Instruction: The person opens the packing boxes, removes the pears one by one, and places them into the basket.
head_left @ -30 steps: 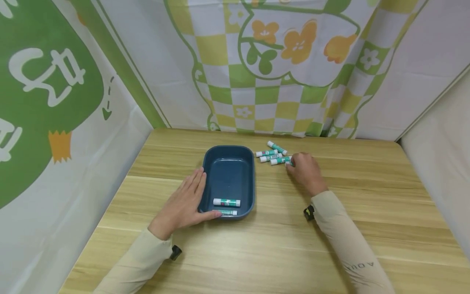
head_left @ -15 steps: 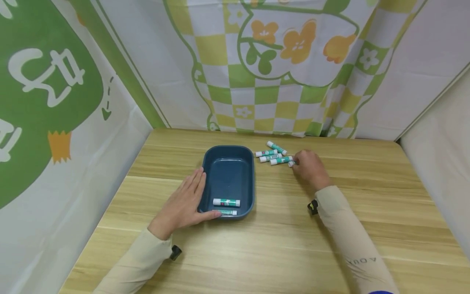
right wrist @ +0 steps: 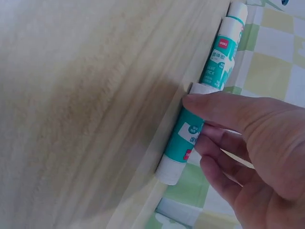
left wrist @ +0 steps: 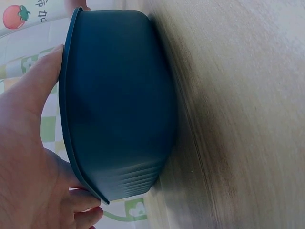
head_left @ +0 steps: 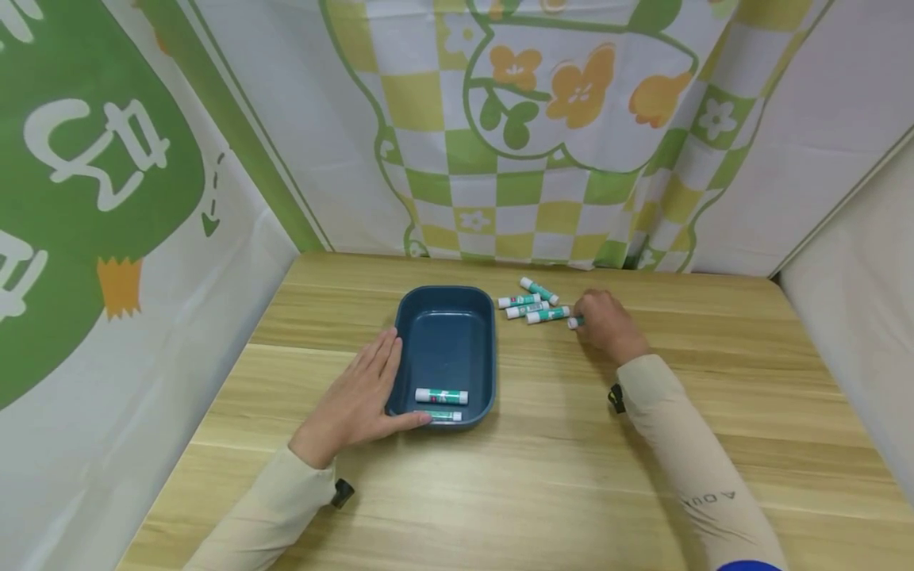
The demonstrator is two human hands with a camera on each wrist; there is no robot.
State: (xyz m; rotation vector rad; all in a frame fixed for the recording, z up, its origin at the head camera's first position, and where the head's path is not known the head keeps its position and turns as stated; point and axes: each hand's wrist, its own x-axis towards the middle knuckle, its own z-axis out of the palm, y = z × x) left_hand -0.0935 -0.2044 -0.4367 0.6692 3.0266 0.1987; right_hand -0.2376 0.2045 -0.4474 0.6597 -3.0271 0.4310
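Observation:
My right hand (head_left: 605, 323) pinches a green-and-white glue stick (right wrist: 178, 140) between thumb and fingers, low over the table at the right end of a small group. Its thumb lies across the stick near one white end in the right wrist view. Several more glue sticks (head_left: 547, 315) lie just left of it. My left hand (head_left: 351, 403) rests with straight fingers along the left rim of a dark blue tray (head_left: 493, 357). Its thumb reaches over the tray's near edge. Inside the tray, at the near end, lie two glue sticks (head_left: 441, 396), one partly behind the thumb.
The wooden table (head_left: 557, 476) carries the tray and the sticks. A checked, flowered curtain (head_left: 514, 186) hangs along its back edge, and a printed cloth (head_left: 250, 230) stands along the left side. Something blue (head_left: 748, 565) shows at the bottom right edge.
My right hand has shifted a little to the right with the pinched glue stick, leaving a gap to the other sticks. My left hand and the tray stay where they were.

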